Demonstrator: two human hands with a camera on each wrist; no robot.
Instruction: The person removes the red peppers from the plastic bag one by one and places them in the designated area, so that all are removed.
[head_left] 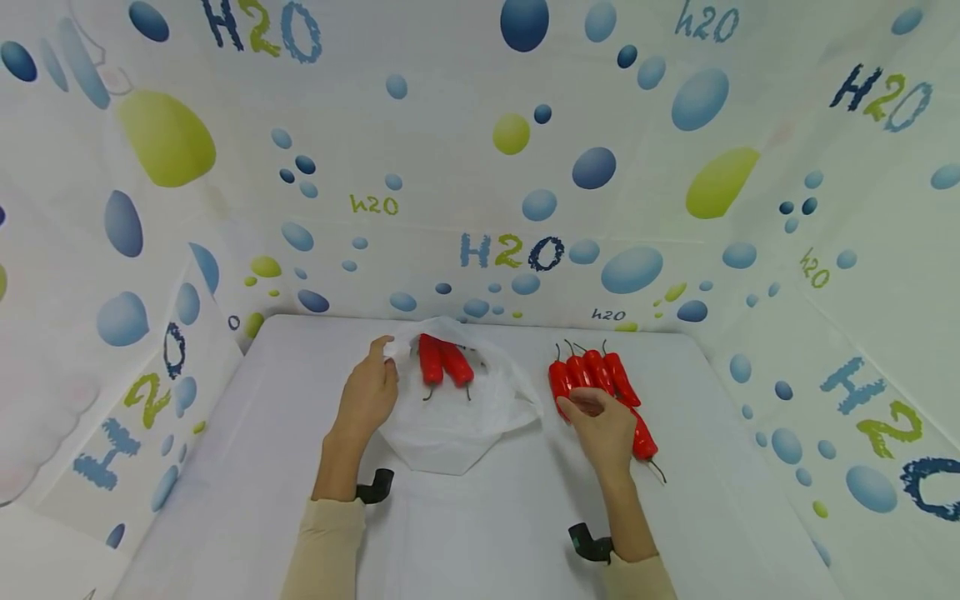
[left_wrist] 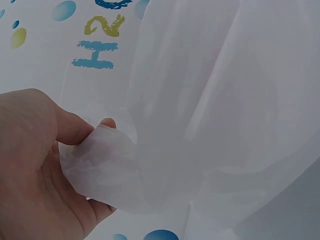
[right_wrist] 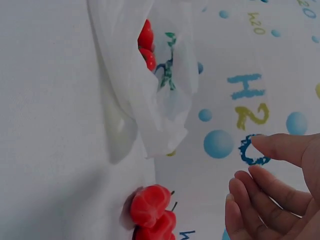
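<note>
A white, thin plastic bag (head_left: 442, 429) lies on the table with its mouth spread. Two red chili peppers (head_left: 431, 360) show in its opening, stems towards me. My left hand (head_left: 369, 390) grips the bag's left edge; in the left wrist view, thumb and fingers of the left hand (left_wrist: 45, 165) pinch a fold of the film. To the right of the bag, several red chili peppers (head_left: 558, 379) lie side by side. Over their near end hovers my right hand (head_left: 606, 429), thumb and fingers apart. Nothing is between the fingers of the right hand (right_wrist: 280, 190) in the right wrist view.
One pepper (head_left: 643, 440) lies nearer me, partly behind the right hand. A white table (head_left: 480, 533) carries everything. Behind it and at both sides stand white walls (head_left: 450, 150) printed with blue and green dots and "H2O". Each wrist carries a black mount (head_left: 591, 543).
</note>
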